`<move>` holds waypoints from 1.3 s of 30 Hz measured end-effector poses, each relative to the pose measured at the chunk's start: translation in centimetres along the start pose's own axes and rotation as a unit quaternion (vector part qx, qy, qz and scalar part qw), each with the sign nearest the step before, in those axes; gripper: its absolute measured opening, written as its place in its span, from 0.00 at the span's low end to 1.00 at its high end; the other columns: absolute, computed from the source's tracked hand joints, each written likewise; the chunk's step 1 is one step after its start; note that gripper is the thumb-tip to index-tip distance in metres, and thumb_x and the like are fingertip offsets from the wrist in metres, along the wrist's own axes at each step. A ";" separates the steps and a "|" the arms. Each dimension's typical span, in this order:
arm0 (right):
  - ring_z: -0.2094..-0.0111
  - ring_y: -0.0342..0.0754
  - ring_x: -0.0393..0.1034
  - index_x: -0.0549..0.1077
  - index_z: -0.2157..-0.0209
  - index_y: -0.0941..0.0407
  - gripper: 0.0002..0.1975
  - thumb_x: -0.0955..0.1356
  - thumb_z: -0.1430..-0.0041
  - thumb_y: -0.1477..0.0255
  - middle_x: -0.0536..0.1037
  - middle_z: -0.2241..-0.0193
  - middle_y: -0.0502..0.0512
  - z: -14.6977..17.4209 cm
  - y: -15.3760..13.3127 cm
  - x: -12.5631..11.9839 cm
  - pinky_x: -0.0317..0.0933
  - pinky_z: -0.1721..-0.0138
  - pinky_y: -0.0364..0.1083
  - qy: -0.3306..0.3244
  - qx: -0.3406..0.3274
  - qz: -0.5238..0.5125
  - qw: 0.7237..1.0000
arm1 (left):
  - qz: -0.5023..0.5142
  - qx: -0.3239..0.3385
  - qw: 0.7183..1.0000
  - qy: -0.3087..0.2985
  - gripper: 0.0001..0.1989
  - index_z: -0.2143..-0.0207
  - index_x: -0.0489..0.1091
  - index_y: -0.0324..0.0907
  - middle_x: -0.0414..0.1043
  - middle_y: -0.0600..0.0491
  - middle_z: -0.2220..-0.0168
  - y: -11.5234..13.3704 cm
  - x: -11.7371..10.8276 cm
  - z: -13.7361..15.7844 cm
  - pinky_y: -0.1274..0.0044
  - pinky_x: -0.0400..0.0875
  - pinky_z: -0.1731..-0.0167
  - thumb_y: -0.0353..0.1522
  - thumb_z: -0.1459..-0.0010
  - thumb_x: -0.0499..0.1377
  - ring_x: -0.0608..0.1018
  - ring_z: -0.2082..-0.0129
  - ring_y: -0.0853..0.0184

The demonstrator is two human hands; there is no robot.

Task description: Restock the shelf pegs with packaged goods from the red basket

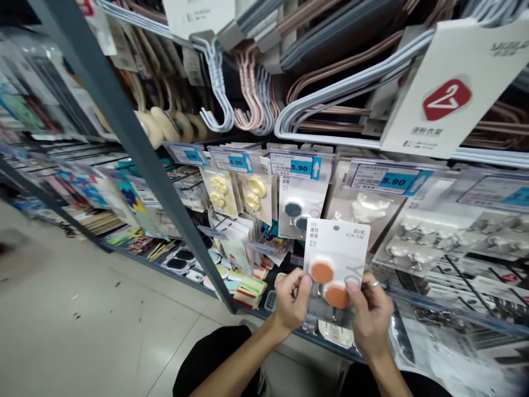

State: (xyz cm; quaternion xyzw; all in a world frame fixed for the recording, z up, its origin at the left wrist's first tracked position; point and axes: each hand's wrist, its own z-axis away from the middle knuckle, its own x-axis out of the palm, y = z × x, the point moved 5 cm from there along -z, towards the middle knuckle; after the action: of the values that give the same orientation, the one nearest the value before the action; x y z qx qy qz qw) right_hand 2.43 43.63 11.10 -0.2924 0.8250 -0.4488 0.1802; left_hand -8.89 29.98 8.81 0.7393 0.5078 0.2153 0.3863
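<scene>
A carded pack of wall hooks (336, 248) is held upright between my two hands, in front of the shelf. On its white and grey card sit two orange octagonal hooks. My left hand (292, 295) pinches the card's left edge, thumb in front. My right hand (370, 309), with a ring on one finger, grips the right edge with its thumb near the lower orange hook. Just behind it hangs a similar pack with dark teal hooks (293, 209). Packs with yellow round hooks (256, 193) hang to the left, and white hook packs (367, 207) to the right.
Above, bundles of coated clothes hangers (330, 118) with a white label card (454, 94) jut outward. Price tags (303, 166) reading 5.90 line the rail. A grey shelf post (136, 143) slants down at left. Sponges (250, 291) lie on the bottom shelf, beside the tiled floor (124, 309).
</scene>
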 end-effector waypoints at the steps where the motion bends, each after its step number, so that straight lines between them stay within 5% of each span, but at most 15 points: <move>1: 0.76 0.43 0.63 0.71 0.70 0.56 0.13 0.69 0.34 0.63 0.69 0.78 0.47 -0.2 0.1 -0.3 0.58 0.72 0.41 -0.001 0.008 -0.001 1.000 | 0.009 -0.009 1.000 -0.003 0.22 0.78 0.53 0.43 0.48 0.60 0.82 0.2 0.2 -0.4 0.75 0.48 0.78 0.40 0.31 0.53 0.55 0.82 0.73; 8: 0.78 0.41 0.64 0.74 0.67 0.56 0.09 0.68 0.33 0.67 0.70 0.78 0.46 -0.5 -0.7 -0.7 0.58 0.76 0.39 -0.041 -0.056 0.022 0.997 | 0.087 -0.048 0.995 0.030 0.22 0.76 0.52 0.44 0.45 0.61 0.80 0.1 0.6 -2.0 0.75 0.44 0.78 0.41 0.31 0.54 0.52 0.80 0.73; 12: 0.77 0.42 0.67 0.75 0.66 0.56 0.09 0.67 0.32 0.68 0.74 0.76 0.48 0.0 0.2 -1.2 0.60 0.75 0.40 0.010 -0.083 0.065 0.994 | 0.063 -0.037 0.997 0.034 0.23 0.77 0.51 0.44 0.45 0.61 0.81 -0.4 0.8 -1.3 0.76 0.45 0.78 0.42 0.31 0.54 0.52 0.81 0.74; 16: 0.78 0.42 0.63 0.75 0.64 0.57 0.10 0.67 0.32 0.66 0.72 0.77 0.48 0.1 1.8 -1.9 0.56 0.76 0.41 0.066 -0.057 0.095 0.992 | 0.071 -0.042 0.996 -0.018 0.19 0.74 0.62 0.42 0.50 0.61 0.82 -1.1 1.7 -0.5 0.77 0.48 0.80 0.43 0.32 0.55 0.55 0.83 0.74; 20: 0.78 0.41 0.62 0.75 0.65 0.57 0.11 0.66 0.31 0.66 0.70 0.78 0.47 -0.2 2.0 -1.8 0.57 0.76 0.41 0.067 -0.061 0.074 0.993 | 0.091 -0.060 0.994 0.013 0.13 0.67 0.70 0.42 0.55 0.60 0.81 -1.9 1.7 -0.7 0.78 0.51 0.79 0.41 0.32 0.56 0.58 0.81 0.73; 25: 0.70 0.45 0.74 0.76 0.57 0.55 0.07 0.70 0.34 0.68 0.79 0.69 0.52 -1.1 0.5 -0.6 0.67 0.70 0.42 0.034 -0.072 0.035 0.996 | 0.033 0.013 0.996 0.079 0.12 0.66 0.74 0.41 0.59 0.60 0.82 -1.3 -0.1 -1.8 0.79 0.55 0.80 0.39 0.34 0.58 0.61 0.83 0.73; 29: 0.70 0.45 0.75 0.74 0.50 0.55 0.12 0.71 0.34 0.69 0.81 0.66 0.52 -1.9 -0.7 1.7 0.70 0.68 0.43 0.020 -0.052 0.003 0.998 | 0.028 0.027 0.987 0.158 0.16 0.48 0.74 0.41 0.79 0.49 0.64 -0.5 -1.6 -2.4 0.78 0.71 0.68 0.39 0.32 0.58 0.78 0.69 0.67; 35: 0.56 0.50 0.79 0.60 0.33 0.51 0.33 0.72 0.36 0.69 0.80 0.51 0.59 -2.2 -2.2 5.5 0.75 0.61 0.46 -0.037 -0.074 -0.033 0.996 | 0.047 0.005 0.974 0.219 0.20 0.44 0.70 0.40 0.74 0.53 0.70 -0.2 -2.6 -3.3 0.80 0.70 0.72 0.42 0.31 0.57 0.73 0.75 0.72; 39: 0.53 0.53 0.79 0.55 0.28 0.49 0.36 0.70 0.34 0.69 0.78 0.48 0.60 -2.6 -2.4 6.8 0.77 0.55 0.52 -0.036 -0.103 0.014 0.994 | 0.058 0.008 0.972 0.229 0.20 0.44 0.70 0.41 0.74 0.54 0.69 -0.1 -3.0 -4.3 0.80 0.72 0.70 0.43 0.31 0.57 0.74 0.73 0.72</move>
State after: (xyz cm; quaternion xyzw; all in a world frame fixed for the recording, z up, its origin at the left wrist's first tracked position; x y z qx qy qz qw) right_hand -3.40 39.87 14.29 -0.3136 0.8641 -0.3477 0.1848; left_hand -13.21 28.74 11.58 0.7016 0.5409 0.3967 0.2406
